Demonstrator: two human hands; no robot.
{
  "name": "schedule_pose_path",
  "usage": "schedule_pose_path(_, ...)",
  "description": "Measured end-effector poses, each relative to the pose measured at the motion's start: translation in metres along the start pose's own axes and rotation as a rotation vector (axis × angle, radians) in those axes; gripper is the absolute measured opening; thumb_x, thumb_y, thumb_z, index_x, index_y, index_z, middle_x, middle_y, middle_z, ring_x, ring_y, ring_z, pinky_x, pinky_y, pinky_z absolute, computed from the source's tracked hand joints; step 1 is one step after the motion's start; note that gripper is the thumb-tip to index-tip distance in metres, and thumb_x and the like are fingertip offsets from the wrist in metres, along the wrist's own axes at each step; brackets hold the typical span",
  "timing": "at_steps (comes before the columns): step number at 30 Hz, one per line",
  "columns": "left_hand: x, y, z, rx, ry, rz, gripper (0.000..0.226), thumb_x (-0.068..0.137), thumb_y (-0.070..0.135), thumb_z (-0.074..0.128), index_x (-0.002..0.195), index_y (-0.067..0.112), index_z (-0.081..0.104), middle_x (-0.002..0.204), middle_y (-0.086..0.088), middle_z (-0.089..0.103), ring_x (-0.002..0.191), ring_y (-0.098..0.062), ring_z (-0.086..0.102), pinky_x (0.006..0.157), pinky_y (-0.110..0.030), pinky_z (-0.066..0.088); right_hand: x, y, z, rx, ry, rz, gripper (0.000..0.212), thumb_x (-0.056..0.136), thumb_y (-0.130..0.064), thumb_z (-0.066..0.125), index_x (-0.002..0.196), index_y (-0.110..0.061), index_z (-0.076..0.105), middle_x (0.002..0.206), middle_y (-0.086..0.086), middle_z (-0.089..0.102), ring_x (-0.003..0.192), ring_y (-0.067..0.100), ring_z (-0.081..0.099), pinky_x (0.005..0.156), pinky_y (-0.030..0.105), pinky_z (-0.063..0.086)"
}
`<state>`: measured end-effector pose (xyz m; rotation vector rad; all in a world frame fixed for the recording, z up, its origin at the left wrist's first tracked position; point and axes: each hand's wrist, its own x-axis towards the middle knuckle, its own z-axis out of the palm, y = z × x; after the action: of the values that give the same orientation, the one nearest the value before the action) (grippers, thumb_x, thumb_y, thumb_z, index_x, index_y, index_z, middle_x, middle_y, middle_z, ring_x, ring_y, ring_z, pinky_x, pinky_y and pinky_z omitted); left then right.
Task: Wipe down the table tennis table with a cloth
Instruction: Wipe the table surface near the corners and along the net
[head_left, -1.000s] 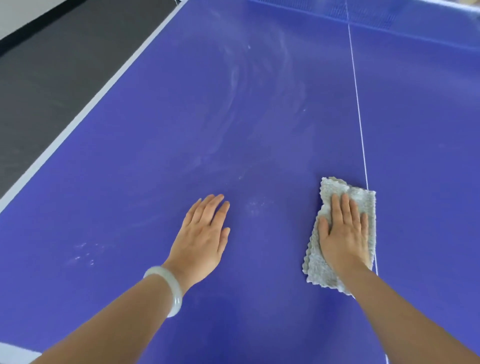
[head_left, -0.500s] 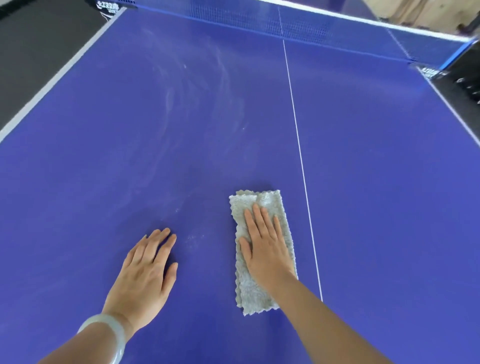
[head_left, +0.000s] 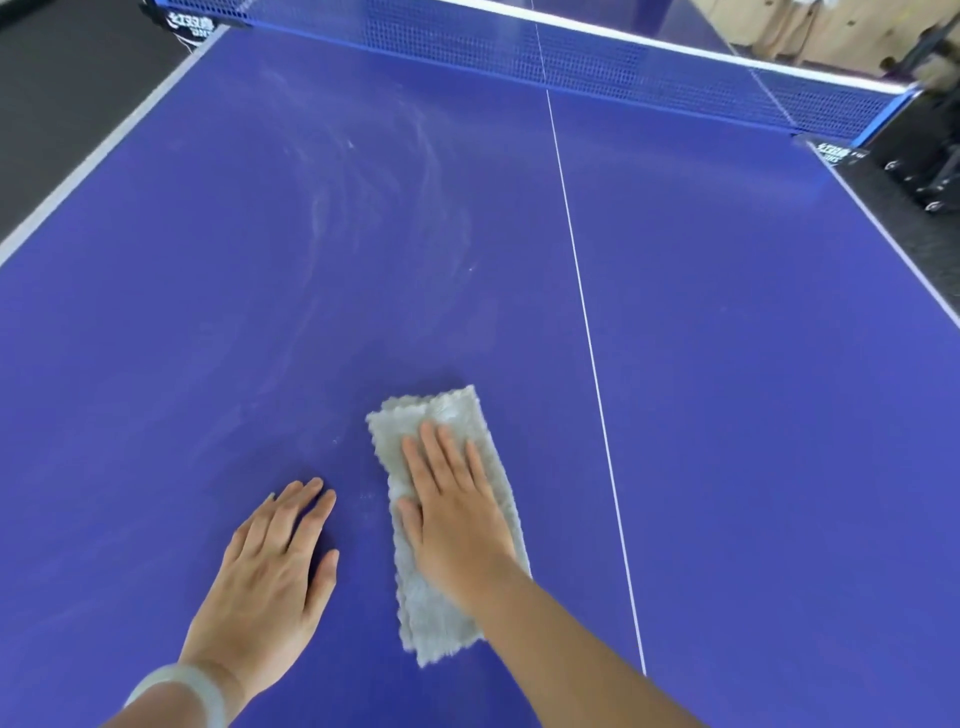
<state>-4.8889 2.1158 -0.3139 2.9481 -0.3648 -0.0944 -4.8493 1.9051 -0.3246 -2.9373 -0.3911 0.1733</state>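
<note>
Cloth (head_left: 434, 616) lies folded flat on the table tennis table (head_left: 753, 364), pinned under my right hand (head_left: 457, 519), whose fingers are straight and pressing. A strip of cloth shows beyond the fingertips. My left hand (head_left: 270, 566) rests flat just beside it, fingers relaxed. I should press evenly through palm and fingers and push into the chalky smears (head_left: 363, 208) ahead of my fingertips.

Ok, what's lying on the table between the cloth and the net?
No objects, in the head view: just bare blue table with whitish dust smears between the cloth and the net.
</note>
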Motion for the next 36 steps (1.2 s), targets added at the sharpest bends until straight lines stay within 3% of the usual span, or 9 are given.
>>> schedule_pose_path(5, 0.001, -0.001, 0.001, 0.008, 0.000, 0.000, 0.069, 0.103, 0.047, 0.011, 0.140, 0.007, 0.053, 0.143, -0.007, 0.049, 0.134, -0.029, 0.043, 0.112, -0.039, 0.027, -0.019, 0.033, -0.010, -0.049, -0.015, -0.159, 0.057, 0.107, -0.046, 0.008, 0.158, -0.025, -0.005, 0.165, -0.009, -0.016, 0.149, 0.007, -0.022, 0.120, 0.034, -0.014)
schedule_pose_path(10, -0.001, -0.001, -0.001, 0.006, 0.007, -0.006, 0.065, 0.103, 0.044, 0.012, 0.139, 0.009, 0.054, 0.142, -0.005, 0.049, 0.134, -0.024, 0.039, 0.117, -0.029, 0.012, 0.007, 0.032, -0.008, -0.035, 0.011, 0.048, 0.058, 0.104, -0.046, 0.002, 0.157, -0.026, -0.011, 0.163, -0.009, -0.023, 0.147, 0.006, -0.028, 0.123, 0.035, -0.012)
schedule_pose_path(16, -0.001, 0.000, 0.001, 0.017, 0.033, 0.012, 0.066, 0.104, 0.044, 0.009, 0.140, 0.010, 0.054, 0.144, -0.004, 0.050, 0.134, -0.023, 0.042, 0.114, -0.036, 0.024, 0.056, 0.034, -0.023, -0.006, 0.001, 0.321, 0.060, 0.105, -0.040, 0.008, 0.157, -0.020, -0.012, 0.165, -0.002, -0.019, 0.151, 0.015, -0.020, 0.124, 0.040, -0.010)
schedule_pose_path(19, -0.001, -0.001, 0.000, 0.022, 0.021, 0.008, 0.066, 0.104, 0.043, 0.009, 0.140, 0.011, 0.053, 0.144, -0.004, 0.050, 0.135, -0.023, 0.043, 0.115, -0.036, 0.022, 0.014, 0.008, -0.006, -0.037, -0.006, 0.081, 0.060, 0.104, -0.042, 0.004, 0.158, -0.020, -0.011, 0.165, -0.002, -0.018, 0.150, 0.014, -0.022, 0.124, 0.040, -0.008)
schedule_pose_path(24, -0.001, -0.001, 0.000, 0.018, 0.011, 0.016, 0.066, 0.104, 0.043, 0.010, 0.140, 0.011, 0.054, 0.144, -0.003, 0.051, 0.135, -0.021, 0.043, 0.117, -0.034, 0.018, -0.037, 0.027, -0.004, -0.100, -0.019, -0.189, 0.057, 0.108, -0.045, 0.016, 0.159, -0.019, 0.013, 0.167, -0.002, 0.005, 0.154, 0.014, 0.002, 0.121, 0.038, 0.007)
schedule_pose_path(28, -0.001, -0.002, 0.003, 0.023, 0.008, 0.016, 0.065, 0.103, 0.043, 0.011, 0.141, 0.012, 0.053, 0.145, -0.002, 0.050, 0.136, -0.023, 0.047, 0.114, -0.037, 0.024, 0.015, 0.037, -0.016, -0.123, -0.026, -0.032, 0.058, 0.105, -0.046, 0.004, 0.156, -0.025, -0.014, 0.164, -0.008, -0.022, 0.148, 0.008, -0.026, 0.124, 0.037, -0.008)
schedule_pose_path(31, -0.001, -0.002, 0.002, 0.020, 0.002, 0.008, 0.066, 0.104, 0.044, 0.010, 0.140, 0.013, 0.055, 0.145, -0.002, 0.051, 0.135, -0.022, 0.047, 0.115, -0.035, 0.021, 0.031, 0.017, -0.017, -0.079, -0.025, 0.144, 0.059, 0.105, -0.042, 0.005, 0.154, -0.023, -0.021, 0.160, -0.005, -0.031, 0.146, 0.011, -0.031, 0.123, 0.038, -0.013)
schedule_pose_path(33, -0.001, -0.001, 0.000, 0.011, -0.002, 0.006, 0.066, 0.104, 0.044, 0.010, 0.139, 0.012, 0.056, 0.143, -0.002, 0.052, 0.134, -0.021, 0.045, 0.116, -0.032, 0.018, 0.016, -0.002, -0.009, -0.064, -0.003, 0.135, 0.061, 0.103, -0.042, 0.007, 0.157, -0.019, -0.012, 0.164, 0.000, -0.021, 0.150, 0.015, -0.022, 0.124, 0.039, -0.008)
schedule_pose_path(36, 0.000, -0.002, -0.001, -0.007, 0.002, 0.019, 0.066, 0.104, 0.044, 0.012, 0.136, 0.011, 0.059, 0.142, -0.003, 0.053, 0.133, -0.020, 0.046, 0.115, -0.033, 0.021, -0.026, -0.019, -0.001, -0.023, 0.038, -0.013, 0.062, 0.097, -0.042, 0.033, 0.152, -0.012, 0.037, 0.161, 0.006, 0.029, 0.150, 0.021, 0.024, 0.114, 0.040, 0.022)
